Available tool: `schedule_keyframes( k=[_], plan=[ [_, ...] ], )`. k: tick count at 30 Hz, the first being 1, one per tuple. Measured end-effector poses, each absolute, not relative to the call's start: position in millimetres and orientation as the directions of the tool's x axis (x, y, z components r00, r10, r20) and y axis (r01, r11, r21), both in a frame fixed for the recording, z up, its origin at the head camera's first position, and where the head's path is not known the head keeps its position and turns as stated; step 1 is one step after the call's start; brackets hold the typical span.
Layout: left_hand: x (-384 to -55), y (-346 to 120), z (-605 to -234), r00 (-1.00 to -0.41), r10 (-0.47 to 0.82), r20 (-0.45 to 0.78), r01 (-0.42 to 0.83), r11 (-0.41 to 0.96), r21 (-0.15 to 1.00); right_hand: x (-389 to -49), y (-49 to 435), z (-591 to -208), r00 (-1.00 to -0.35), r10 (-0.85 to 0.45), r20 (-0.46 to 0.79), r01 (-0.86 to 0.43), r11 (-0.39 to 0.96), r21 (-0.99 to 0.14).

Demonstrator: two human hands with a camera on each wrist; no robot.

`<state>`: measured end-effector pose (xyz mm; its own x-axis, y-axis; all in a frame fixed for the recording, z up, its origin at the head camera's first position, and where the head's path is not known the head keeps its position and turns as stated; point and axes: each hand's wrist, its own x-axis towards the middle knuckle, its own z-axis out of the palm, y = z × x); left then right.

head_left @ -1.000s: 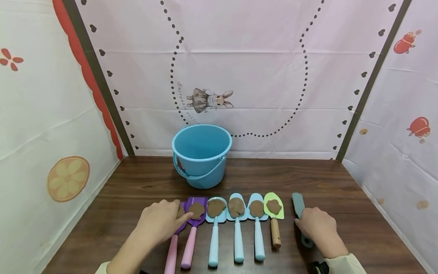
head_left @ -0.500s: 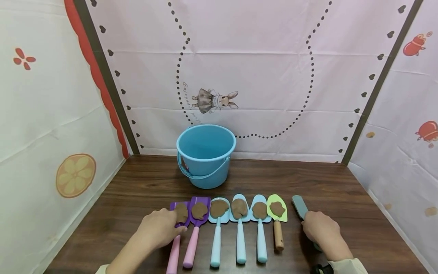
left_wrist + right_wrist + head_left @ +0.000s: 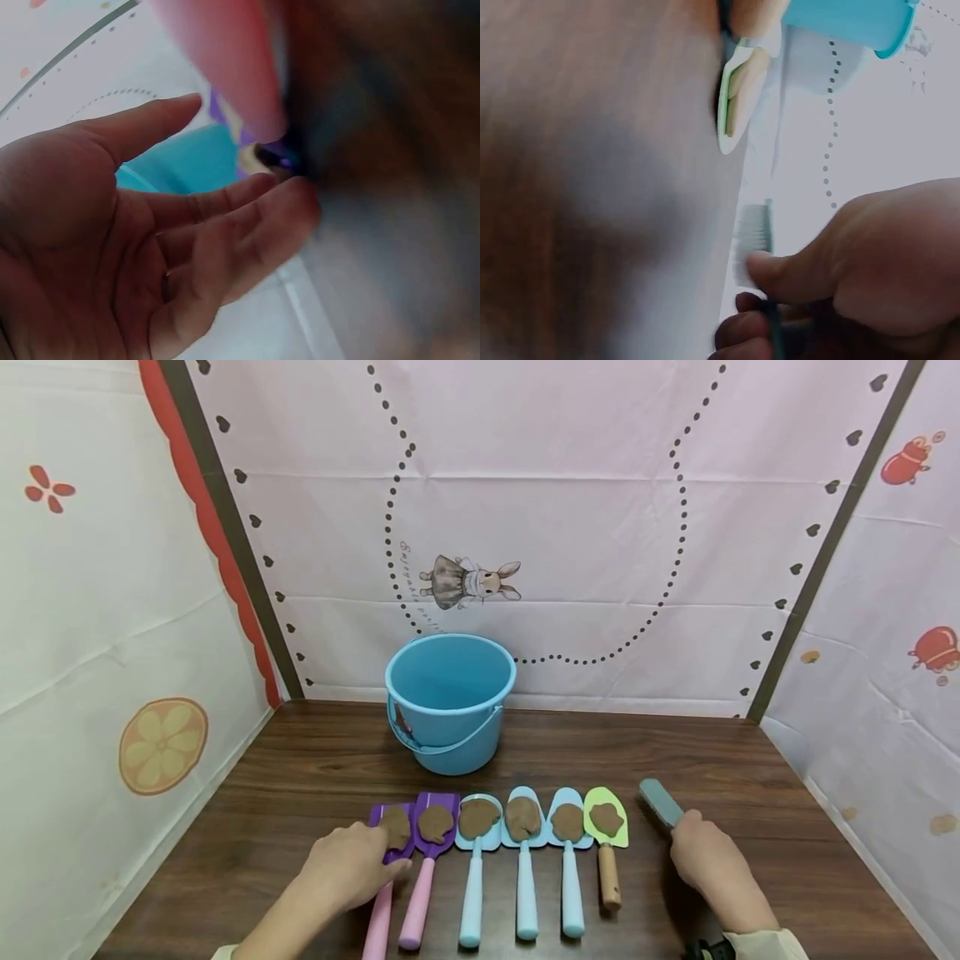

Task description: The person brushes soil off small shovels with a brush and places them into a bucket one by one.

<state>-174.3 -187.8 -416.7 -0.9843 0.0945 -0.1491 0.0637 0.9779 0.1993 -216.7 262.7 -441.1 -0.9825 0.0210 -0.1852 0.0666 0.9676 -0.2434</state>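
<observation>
My right hand (image 3: 708,854) grips a grey-green brush (image 3: 660,802) with pale bristles (image 3: 754,229), seen in the right wrist view. The brush slants up and left over the table, its rear end hidden by the hand. My left hand (image 3: 347,864) lies beside the leftmost purple-headed, pink-handled shovel (image 3: 378,918), covering part of it, fingers relaxed. In the left wrist view, the left palm (image 3: 67,247) is bare with the fingertips near the shovel. A brown flat lump (image 3: 394,827) sits on that shovel's head.
A second purple shovel (image 3: 416,902), several light-blue scoops (image 3: 527,893) and a green spatula with wooden handle (image 3: 609,877) form a row, each bearing a brown lump. Behind them stands a blue bucket (image 3: 453,735). Printed cloth (image 3: 585,543) walls the dark wooden table (image 3: 315,752).
My left hand has drawn back from the purple shovel heads. My right hand has turned the brush to slant further left and its rear end has gone out of sight.
</observation>
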Motion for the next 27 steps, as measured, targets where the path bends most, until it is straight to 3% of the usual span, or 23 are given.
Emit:
schedule_keyframes(
  k=[6, 12, 27],
  plan=[
    [-171, -191, -427, -0.986, 0.033, -0.161, -0.001, 0.979, 0.205, -219, 253, -431, -0.998, 0.035, -0.043, 0.047, 0.951, -0.307],
    [-166, -189, -438, -0.988, 0.001, -0.153, -0.025, 0.986, 0.163, -212, 233, -418, -0.997, -0.036, 0.061, -0.054, 0.948, -0.314],
    [-160, -186, -445, -0.991, -0.020, -0.136, -0.034, 0.994, 0.107, -194, 156, -367, -0.963, -0.195, 0.184, -0.249, 0.903, -0.350]
  ],
)
